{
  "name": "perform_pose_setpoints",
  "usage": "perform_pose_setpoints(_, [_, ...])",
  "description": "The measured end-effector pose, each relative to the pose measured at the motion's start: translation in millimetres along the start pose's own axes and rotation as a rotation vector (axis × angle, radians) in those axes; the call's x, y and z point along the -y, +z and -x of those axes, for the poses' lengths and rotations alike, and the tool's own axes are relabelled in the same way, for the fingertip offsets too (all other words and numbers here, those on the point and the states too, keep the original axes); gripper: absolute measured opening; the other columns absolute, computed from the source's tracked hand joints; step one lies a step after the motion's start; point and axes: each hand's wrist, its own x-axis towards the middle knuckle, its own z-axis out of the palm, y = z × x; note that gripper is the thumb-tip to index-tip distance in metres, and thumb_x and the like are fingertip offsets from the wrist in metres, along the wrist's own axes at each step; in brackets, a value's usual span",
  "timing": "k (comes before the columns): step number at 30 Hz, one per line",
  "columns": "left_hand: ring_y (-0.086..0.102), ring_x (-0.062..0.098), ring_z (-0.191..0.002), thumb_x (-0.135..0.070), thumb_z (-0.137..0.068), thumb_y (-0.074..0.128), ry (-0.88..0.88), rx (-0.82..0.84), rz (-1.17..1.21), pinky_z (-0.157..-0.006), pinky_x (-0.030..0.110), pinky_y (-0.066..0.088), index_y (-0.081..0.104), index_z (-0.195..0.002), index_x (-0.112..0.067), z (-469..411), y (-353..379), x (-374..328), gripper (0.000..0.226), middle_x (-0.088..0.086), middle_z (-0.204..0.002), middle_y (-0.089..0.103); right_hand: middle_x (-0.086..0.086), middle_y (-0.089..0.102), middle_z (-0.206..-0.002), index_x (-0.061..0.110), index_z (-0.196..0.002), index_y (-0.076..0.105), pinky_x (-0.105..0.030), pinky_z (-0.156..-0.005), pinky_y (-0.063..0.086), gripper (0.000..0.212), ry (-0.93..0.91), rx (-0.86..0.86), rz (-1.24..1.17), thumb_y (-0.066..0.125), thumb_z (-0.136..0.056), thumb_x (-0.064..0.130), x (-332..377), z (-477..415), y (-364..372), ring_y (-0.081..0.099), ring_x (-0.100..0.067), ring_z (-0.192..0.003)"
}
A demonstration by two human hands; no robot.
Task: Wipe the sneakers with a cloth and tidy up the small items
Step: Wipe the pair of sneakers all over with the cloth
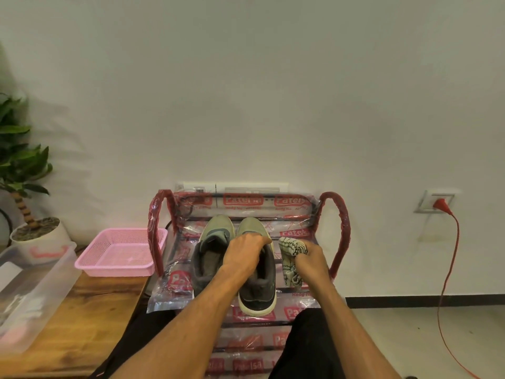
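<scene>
Grey-green sneakers (218, 231) sit side by side on the top shelf of the plastic-wrapped rack (338, 222), mid-frame, toes pointing up-frame at the wall and heels toward the person. Left hand (244, 254) is curled over the collar of the held sneaker (258, 295), the one further right in frame. The other sneaker (207, 258) lies untouched just beside it. Right hand (311, 259) has the cloth (291, 248) bunched in its fist, just right of the held shoe, about level with its middle. So the cloth hand's already close, and I'd guess the wipe runs along the shoe's length. Pink basket (120, 255) sits on the desk (90, 305), left of frame.
</scene>
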Motion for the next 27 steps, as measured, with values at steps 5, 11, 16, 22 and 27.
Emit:
perform_pose_setpoints(5, [0.053,0.024,-0.123,-0.02,-0.094,0.056,0.019,-0.071,0.058,-0.095,0.041,0.047,0.053,-0.136,-0.032,10,-11,15,0.043,-0.002,-0.135,0.059,-0.008,0.067,-0.078,0.025,-0.082,0.062,-0.04,-0.059,0.058,0.032,-0.083,-0.014,0.037,0.049,-0.093,-0.001,18,0,1,0.067,-0.027,-0.071])
perform_pose_setpoints(11, [0.056,0.021,-0.117,-0.033,-0.096,0.053,0.016,-0.133,0.091,-0.096,0.038,0.045,0.053,-0.136,-0.027,32,-36,45,0.039,0.004,-0.13,0.061,-0.008,0.066,-0.079,0.016,-0.108,0.066,-0.027,-0.044,0.052,0.034,-0.189,-0.021,0.088,0.048,-0.091,-0.007,46,-2,4,0.065,-0.024,-0.062])
perform_pose_setpoints(16, [0.053,0.018,-0.124,-0.032,-0.096,0.055,-0.039,-0.199,0.082,-0.103,0.037,0.042,0.055,-0.134,-0.026,51,-66,79,0.038,0.001,-0.136,0.058,-0.011,0.068,-0.107,0.017,-0.126,0.062,-0.045,-0.074,0.058,0.047,-0.322,0.002,0.13,0.053,-0.087,-0.008,75,3,16,0.066,-0.027,-0.088])
perform_pose_setpoints(22, [0.061,0.021,-0.111,-0.024,-0.097,0.054,-0.123,-0.25,0.043,-0.092,0.037,0.05,0.06,-0.129,-0.026,79,-95,119,0.032,0.003,-0.126,0.065,-0.006,0.061,-0.128,0.017,-0.13,0.059,-0.026,-0.09,0.042,0.054,-0.59,0.051,0.259,0.053,-0.084,-0.011,116,22,56,0.055,-0.019,-0.114])
perform_pose_setpoints(27, [0.06,0.025,-0.111,-0.026,-0.098,0.05,-0.242,-0.254,-0.04,-0.087,0.036,0.049,0.061,-0.129,-0.023,102,-113,158,0.032,0.005,-0.124,0.066,-0.005,0.055,-0.136,0.016,-0.134,0.055,-0.036,-0.105,0.041,0.06,-0.78,0.16,0.343,0.049,-0.081,-0.012,149,44,109,0.049,-0.018,-0.124])
